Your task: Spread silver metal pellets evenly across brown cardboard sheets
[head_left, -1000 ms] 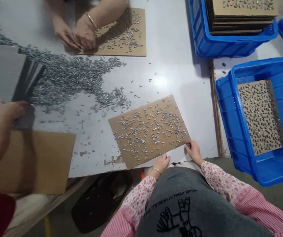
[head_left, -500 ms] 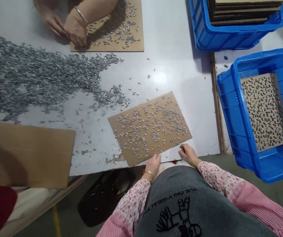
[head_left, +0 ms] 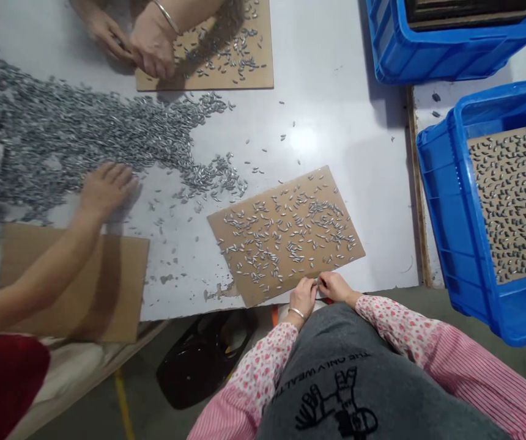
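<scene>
Close to the table's front edge, my left hand (head_left: 303, 296) and my right hand (head_left: 335, 286) meet with fingers pinched together. Whatever is between their fingertips is too small to make out. Just beyond them a brown cardboard sheet (head_left: 285, 282) lies at a slant, its lower edge beside my fingers. Many small silvery spindle-shaped metal pieces (head_left: 294, 249) are scattered over it, some in clumps.
A large heap of the same metal pieces (head_left: 107, 131) spreads across the left of the table. A co-worker's hand (head_left: 107, 186) rests at its edge above another cardboard sheet (head_left: 128, 293). Another person's hands (head_left: 153, 52) work at the top. Blue crates (head_left: 458, 244) stand right.
My hands have come together, the right moving left and the left moving slightly right. A co-worker's arm has reached in from the left over the bare cardboard to the heap.
</scene>
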A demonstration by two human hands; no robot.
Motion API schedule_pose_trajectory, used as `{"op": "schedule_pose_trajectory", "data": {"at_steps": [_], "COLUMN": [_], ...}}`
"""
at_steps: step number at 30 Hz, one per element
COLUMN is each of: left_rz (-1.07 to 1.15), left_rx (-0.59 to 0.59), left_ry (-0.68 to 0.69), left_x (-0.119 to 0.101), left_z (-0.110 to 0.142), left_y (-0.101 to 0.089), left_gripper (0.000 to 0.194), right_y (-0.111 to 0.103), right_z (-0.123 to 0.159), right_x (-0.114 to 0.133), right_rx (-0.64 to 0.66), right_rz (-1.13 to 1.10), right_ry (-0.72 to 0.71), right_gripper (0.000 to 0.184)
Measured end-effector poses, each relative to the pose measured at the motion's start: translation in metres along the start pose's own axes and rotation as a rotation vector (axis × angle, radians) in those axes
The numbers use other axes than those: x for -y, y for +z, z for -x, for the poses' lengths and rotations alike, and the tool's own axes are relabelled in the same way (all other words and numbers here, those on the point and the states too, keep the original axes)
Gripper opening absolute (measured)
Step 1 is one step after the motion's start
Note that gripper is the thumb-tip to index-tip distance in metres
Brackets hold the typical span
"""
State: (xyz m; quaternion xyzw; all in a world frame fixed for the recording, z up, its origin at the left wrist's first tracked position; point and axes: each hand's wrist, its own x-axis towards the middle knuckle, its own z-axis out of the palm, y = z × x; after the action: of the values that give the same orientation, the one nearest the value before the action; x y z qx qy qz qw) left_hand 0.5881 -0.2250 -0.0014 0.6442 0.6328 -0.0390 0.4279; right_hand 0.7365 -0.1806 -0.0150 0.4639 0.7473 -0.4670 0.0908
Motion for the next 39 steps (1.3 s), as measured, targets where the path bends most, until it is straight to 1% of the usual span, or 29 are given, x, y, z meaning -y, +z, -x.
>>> {"op": "schedule_pose_trajectory", "data": {"at_steps": [1, 3, 5, 6, 7, 8, 10, 13, 16, 19, 22, 23, 25, 26, 28, 30, 31, 33, 35, 37, 39], "left_rz": [0.021, 0.081, 0.170, 0.208, 0.231, 0.239, 0.229, 0.197, 0.167, 0.156, 0.160, 0.155, 0.136, 0.125, 0.110, 0.133, 0.174, 0.288, 0.397, 0.496, 0.596], "left_rx": [-0.033, -0.142, -0.293, -0.343, -0.350, -0.332, -0.279, -0.231, -0.229, -0.270, -0.376, -0.435, -0.583, -0.674, -0.872, -1.037, -1.080, -1.093, -1.078, -1.091, -1.094], "left_ry": [0.013, 0.013, -0.039, -0.076, -0.096, -0.100, -0.091, -0.050, 0.002, 0.051, 0.051, 0.029, -0.036, -0.076, -0.164, -0.273, -0.312, -0.335, -0.309, -0.300, -0.307], "left_x": [0.001, 0.006, 0.015, 0.020, 0.025, 0.029, 0.036, 0.039, 0.042, 0.058, 0.090, 0.102, 0.126, 0.137, 0.155, 0.167, 0.171, 0.177, 0.180, 0.182, 0.183], "left_z": [-0.001, -0.004, -0.003, -0.001, 0.002, 0.005, 0.014, 0.023, 0.021, 0.016, 0.019, 0.021, 0.028, 0.031, 0.037, 0.039, 0.040, 0.038, 0.036, 0.033, 0.030], "left_y": [-0.003, -0.009, -0.014, -0.015, -0.015, -0.015, -0.014, -0.013, -0.013, -0.012, -0.013, -0.014, -0.020, -0.024, -0.032, -0.039, -0.041, -0.043, -0.043, -0.043, -0.045], "left_gripper": [0.027, 0.028, 0.029, 0.030, 0.030, 0.030, 0.027, 0.023, 0.025, 0.025, 0.025, 0.025, 0.026, 0.028, 0.033, 0.040, 0.042, 0.044, 0.044, 0.043, 0.039], "right_y": [-0.006, -0.021, -0.039, -0.047, -0.055, -0.060, -0.064, -0.057, -0.048, -0.046, -0.047, -0.048, -0.049, -0.051, -0.056, -0.060, -0.062, -0.062, -0.059, -0.055, -0.054], "right_z": [-0.001, -0.001, 0.003, 0.007, 0.013, 0.019, 0.033, 0.044, 0.042, 0.035, 0.030, 0.028, 0.023, 0.021, 0.016, 0.014, 0.013, 0.012, 0.010, 0.006, 0.001], "right_x": [0.000, -0.003, -0.011, -0.018, -0.026, -0.035, -0.052, -0.068, -0.066, -0.059, -0.053, -0.052, -0.052, -0.053, -0.060, -0.074, -0.084, -0.103, -0.118, -0.124, -0.124], "right_rx": [-0.058, -0.225, -0.407, -0.475, -0.528, -0.565, -0.592, -0.541, -0.512, -0.500, -0.472, -0.477, -0.528, -0.582, -0.761, -0.945, -1.010, -1.079, -1.089, -1.088, -1.097], "right_rz": [-0.043, -0.157, -0.242, -0.250, -0.244, -0.229, -0.189, -0.143, -0.107, -0.060, -0.036, -0.045, -0.072, -0.080, -0.049, 0.003, 0.018, 0.038, 0.064, 0.100, 0.106], "right_ry": [-0.002, 0.004, 0.056, 0.100, 0.147, 0.189, 0.246, 0.237, 0.220, 0.214, 0.150, 0.117, 0.037, 0.004, 0.002, 0.091, 0.135, 0.175, 0.162, 0.151, 0.159], "right_gripper": [0.010, 0.009, 0.010, 0.011, 0.012, 0.012, 0.014, 0.018, 0.018, 0.016, 0.020, 0.022, 0.024, 0.025, 0.028, 0.032, 0.034, 0.038, 0.039, 0.039, 0.038]}}
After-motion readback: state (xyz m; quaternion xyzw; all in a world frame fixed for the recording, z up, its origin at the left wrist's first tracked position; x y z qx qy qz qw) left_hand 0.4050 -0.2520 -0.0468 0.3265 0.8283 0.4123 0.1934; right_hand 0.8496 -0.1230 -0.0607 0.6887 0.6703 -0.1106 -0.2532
